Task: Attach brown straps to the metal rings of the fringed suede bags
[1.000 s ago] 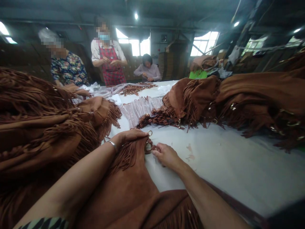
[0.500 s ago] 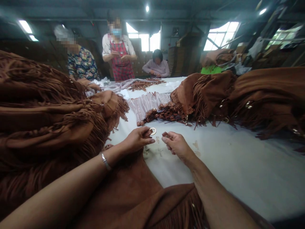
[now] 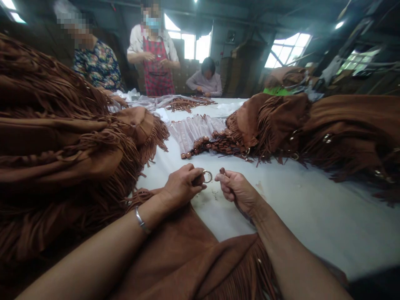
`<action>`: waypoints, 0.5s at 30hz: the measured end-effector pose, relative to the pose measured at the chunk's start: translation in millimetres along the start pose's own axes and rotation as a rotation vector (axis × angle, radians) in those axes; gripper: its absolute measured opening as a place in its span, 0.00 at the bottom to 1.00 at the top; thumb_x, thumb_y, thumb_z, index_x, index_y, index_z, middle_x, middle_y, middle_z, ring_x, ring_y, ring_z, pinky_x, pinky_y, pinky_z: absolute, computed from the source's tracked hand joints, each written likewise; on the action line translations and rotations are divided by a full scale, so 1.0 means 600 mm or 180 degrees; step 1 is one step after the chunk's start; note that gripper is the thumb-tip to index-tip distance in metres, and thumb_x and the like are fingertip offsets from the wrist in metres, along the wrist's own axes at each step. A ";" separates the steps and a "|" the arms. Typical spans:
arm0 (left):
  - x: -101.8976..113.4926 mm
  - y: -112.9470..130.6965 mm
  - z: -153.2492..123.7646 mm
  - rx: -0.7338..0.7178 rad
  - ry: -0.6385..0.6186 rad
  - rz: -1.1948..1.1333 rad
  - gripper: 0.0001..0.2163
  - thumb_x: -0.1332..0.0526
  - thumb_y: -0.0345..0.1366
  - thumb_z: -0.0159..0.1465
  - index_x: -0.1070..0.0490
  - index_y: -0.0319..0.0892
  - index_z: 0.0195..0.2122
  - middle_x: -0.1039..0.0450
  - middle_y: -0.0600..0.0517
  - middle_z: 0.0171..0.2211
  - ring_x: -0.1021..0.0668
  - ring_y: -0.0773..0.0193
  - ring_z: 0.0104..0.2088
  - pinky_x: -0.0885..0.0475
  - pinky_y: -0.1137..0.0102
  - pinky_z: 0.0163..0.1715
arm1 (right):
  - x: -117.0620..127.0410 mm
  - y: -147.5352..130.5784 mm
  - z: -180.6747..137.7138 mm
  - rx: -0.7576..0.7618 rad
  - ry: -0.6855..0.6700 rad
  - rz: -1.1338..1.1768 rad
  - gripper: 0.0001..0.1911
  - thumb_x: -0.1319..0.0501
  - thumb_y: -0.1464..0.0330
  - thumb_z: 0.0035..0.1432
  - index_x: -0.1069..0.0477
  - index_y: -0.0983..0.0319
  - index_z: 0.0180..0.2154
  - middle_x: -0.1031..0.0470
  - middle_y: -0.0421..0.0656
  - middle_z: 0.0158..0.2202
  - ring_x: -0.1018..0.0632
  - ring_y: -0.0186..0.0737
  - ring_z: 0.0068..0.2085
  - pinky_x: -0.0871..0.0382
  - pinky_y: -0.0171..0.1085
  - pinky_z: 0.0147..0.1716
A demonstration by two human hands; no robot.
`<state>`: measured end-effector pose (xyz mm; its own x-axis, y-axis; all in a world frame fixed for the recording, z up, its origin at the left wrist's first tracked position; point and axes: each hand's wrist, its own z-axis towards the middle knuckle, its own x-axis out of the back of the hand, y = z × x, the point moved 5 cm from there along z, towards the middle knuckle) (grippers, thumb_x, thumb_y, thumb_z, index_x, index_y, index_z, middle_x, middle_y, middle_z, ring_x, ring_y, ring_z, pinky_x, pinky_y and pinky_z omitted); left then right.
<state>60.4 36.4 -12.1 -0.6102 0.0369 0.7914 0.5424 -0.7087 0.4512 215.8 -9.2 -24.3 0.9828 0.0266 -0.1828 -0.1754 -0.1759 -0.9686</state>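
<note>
Metal ring: this gold-toned ring (image 3: 211,176) stood upright above the white table (image 3: 296,208), its right side facing the other hand; whatever joined it to anything else was hidden by the grip.
Left hand: just left of the ring, this hand (image 3: 182,186) pinched the ring's near edge between thumb and forefinger, the other fingers curled under.
Right hand: just right of the ring, this hand (image 3: 236,189) gripped a narrow brown strap end (image 3: 222,171) between thumb and forefinger, its remaining fingers folded in.
Strap: its tip poked up just right of the ring, not touching it; how the rest ran was mostly hidden by the hand.
Brown fringed leather: the large piece (image 3: 175,254) lay spread on the near side of the ring, under the left forearm.
Done: as judged from how things lay, ring and strap end were both picked out and held, one per hand.
Not done: a gap showed between them; nothing seemed threaded or fastened there.
Wrapped straps: well beyond the ring, a row in pale wrapping (image 3: 193,133) lay side by side, apparently unused.
Fringed heaps: one heap (image 3: 78,160) rose left of the ring, another (image 3: 278,121) beyond it to the right; which were finished could not be told.
</note>
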 end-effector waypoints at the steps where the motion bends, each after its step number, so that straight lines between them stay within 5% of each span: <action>1: 0.000 0.001 -0.001 -0.0063 -0.0067 0.0026 0.09 0.36 0.38 0.56 0.30 0.45 0.37 0.37 0.54 0.31 0.32 0.67 0.31 0.38 0.74 0.29 | -0.001 0.000 0.001 -0.0008 0.0018 0.0038 0.19 0.33 0.58 0.48 0.36 0.65 0.32 0.44 0.31 0.17 0.47 0.21 0.15 0.54 0.23 0.11; 8: -0.004 0.007 -0.005 -0.0425 -0.0385 -0.0049 0.09 0.36 0.39 0.56 0.31 0.43 0.36 0.36 0.54 0.32 0.32 0.67 0.31 0.37 0.75 0.31 | -0.016 0.008 0.000 -0.0174 -0.0159 0.0206 0.17 0.32 0.62 0.46 0.38 0.64 0.30 0.45 0.31 0.17 0.48 0.22 0.15 0.55 0.23 0.12; 15: 0.000 0.015 -0.009 -0.0718 -0.0495 -0.0103 0.24 0.35 0.40 0.55 0.37 0.42 0.52 0.32 0.50 0.37 0.29 0.63 0.37 0.34 0.71 0.38 | -0.025 0.022 0.001 -0.0409 -0.0385 0.0310 0.17 0.31 0.64 0.44 0.37 0.65 0.28 0.47 0.31 0.17 0.48 0.22 0.16 0.55 0.23 0.12</action>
<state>62.0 26.5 -10.4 -0.5196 0.1575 0.8398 0.3711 -0.8437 0.3878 199.0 -11.5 -34.3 0.9461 0.1201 -0.3009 -0.2528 -0.3073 -0.9174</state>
